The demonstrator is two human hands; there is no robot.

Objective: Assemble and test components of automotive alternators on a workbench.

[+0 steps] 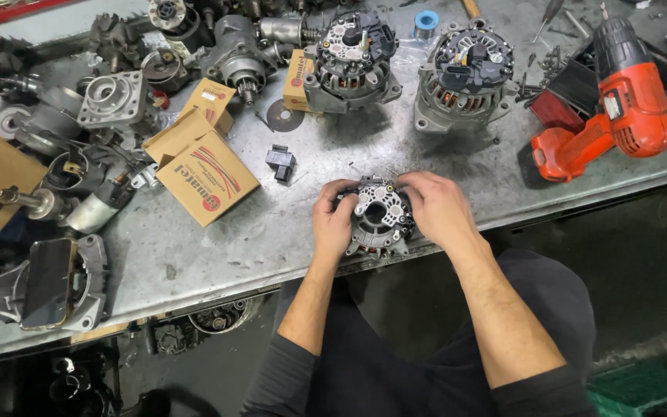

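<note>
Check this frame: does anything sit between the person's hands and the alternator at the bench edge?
Nothing visible does. The left hand and right hand already grip the alternator from either side at the bench edge.

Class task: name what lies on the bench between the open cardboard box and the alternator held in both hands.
In the head view, only a small black plastic part lies between the cardboard box and the held alternator.

Both forearms reach forward, left hand [333, 220] and right hand [435, 207] curled inward, facing.

An orange-red and black drill [607, 108], tan boxes [206, 176] striped red, seemingly grey-silver alternator [380, 218].
</note>
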